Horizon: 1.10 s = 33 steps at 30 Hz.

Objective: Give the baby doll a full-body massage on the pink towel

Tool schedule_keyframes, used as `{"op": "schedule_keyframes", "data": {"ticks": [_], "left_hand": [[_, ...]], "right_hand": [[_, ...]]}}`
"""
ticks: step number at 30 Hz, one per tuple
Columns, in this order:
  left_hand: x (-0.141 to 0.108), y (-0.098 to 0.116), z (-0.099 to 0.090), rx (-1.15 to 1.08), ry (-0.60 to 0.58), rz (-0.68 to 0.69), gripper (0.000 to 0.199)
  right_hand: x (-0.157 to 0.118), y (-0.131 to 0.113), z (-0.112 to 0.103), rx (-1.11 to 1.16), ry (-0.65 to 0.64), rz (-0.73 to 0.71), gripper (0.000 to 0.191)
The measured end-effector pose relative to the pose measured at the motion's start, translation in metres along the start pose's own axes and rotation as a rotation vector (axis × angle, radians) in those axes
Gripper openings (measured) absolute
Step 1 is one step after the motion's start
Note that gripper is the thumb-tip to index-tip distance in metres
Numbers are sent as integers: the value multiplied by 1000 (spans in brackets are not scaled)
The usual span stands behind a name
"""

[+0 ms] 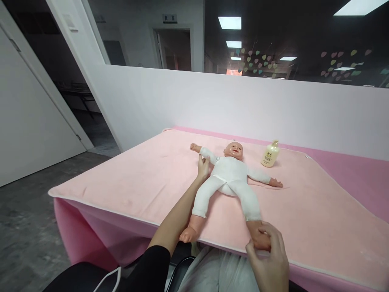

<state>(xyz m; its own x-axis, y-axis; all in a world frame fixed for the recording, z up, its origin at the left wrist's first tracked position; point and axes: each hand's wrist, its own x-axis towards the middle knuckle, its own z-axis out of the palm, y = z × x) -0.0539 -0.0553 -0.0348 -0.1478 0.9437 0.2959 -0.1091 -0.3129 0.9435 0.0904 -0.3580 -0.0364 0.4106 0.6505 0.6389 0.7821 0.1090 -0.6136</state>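
A baby doll [229, 170] lies on its back on a pink mat [130, 182], its head toward the wall and its legs toward me. Its body, arms and legs are white cloth; head, hands and feet are bare plastic. My left hand [203, 167] reaches up along one side and closes around the doll's forearm on the left of the picture, partly hidden behind the sleeve. At the mat's near edge, my right hand [272, 253] curls thumb and fingers around the doll's foot [258, 235] on the right. Its other foot [190, 231] lies beside my left forearm.
A pale yellow pump bottle [270, 155] stands right of the doll's head. Behind the table rises a white partition [182, 97] with a window above it. A pink cloth [88, 231] hangs over the table's front left. A white door [33, 109] is at the far left.
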Motion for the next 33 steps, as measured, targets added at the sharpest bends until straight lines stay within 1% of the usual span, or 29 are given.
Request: {"op": "schedule_keyframes", "data": {"ticks": [1, 3, 5, 6, 7, 9, 10, 12, 14, 17, 18, 19, 20, 21, 22, 23, 25, 27, 28, 30, 31, 33], "left_hand": [[-1, 0, 0, 147, -57, 96, 51], [-2, 1, 0, 463, -197, 301, 51], [-5, 4, 0, 743, -328, 476, 48], [-6, 6, 1, 848, -371, 535, 47], [-7, 7, 1, 921, -401, 573, 46], [-9, 9, 1, 966, -414, 583, 45], [-9, 9, 1, 945, -401, 557, 46], [-10, 8, 0, 829, -335, 459, 47], [-9, 4, 1, 629, -245, 337, 47], [-5, -2, 3, 289, -95, 100, 45], [-5, -4, 4, 211, -43, 26, 45], [-4, -4, 5, 170, 3, -20, 45], [-4, -4, 5, 169, 34, -24, 46], [-4, -3, 4, 209, 37, 16, 47], [-5, -2, 4, 287, 10, 91, 47], [-6, 0, 3, 395, -43, 183, 47], [-9, 6, 1, 649, -193, 366, 46], [-13, 10, -1, 865, -322, 510, 45], [-14, 12, -2, 935, -358, 559, 45], [-16, 14, -3, 999, -381, 596, 45], [-16, 14, -4, 998, -374, 586, 46], [-16, 13, -5, 941, -334, 530, 46]], "right_hand": [[10, -3, 0, -28, -4, -32, 20], [34, -10, 8, -101, -69, -86, 17], [60, -14, 25, -163, -154, -110, 18], [73, -15, 36, -183, -180, -105, 19], [84, -16, 46, -205, -177, -91, 18], [101, -19, 60, -229, -181, -72, 19], [104, -20, 62, -237, -180, -71, 19], [96, -25, 53, -243, -181, -88, 18], [72, -30, 32, -254, -164, -115, 18], [25, -32, -3, -341, -80, -138, 20], [13, -31, -11, -372, -81, -145, 22], [5, -30, -15, -391, -93, -150, 23], [2, -29, -16, -398, -112, -152, 24], [4, -28, -14, -393, -130, -152, 24], [11, -28, -9, -379, -134, -149, 24], [22, -28, -1, -362, -134, -147, 24], [53, -30, 20, -339, -90, -142, 25], [85, -33, 44, -358, -119, -163, 23], [99, -34, 55, -373, -149, -177, 23], [117, -36, 72, -396, -194, -200, 22], [120, -37, 77, -395, -202, -213, 21], [112, -39, 75, -365, -179, -237, 23]]}}
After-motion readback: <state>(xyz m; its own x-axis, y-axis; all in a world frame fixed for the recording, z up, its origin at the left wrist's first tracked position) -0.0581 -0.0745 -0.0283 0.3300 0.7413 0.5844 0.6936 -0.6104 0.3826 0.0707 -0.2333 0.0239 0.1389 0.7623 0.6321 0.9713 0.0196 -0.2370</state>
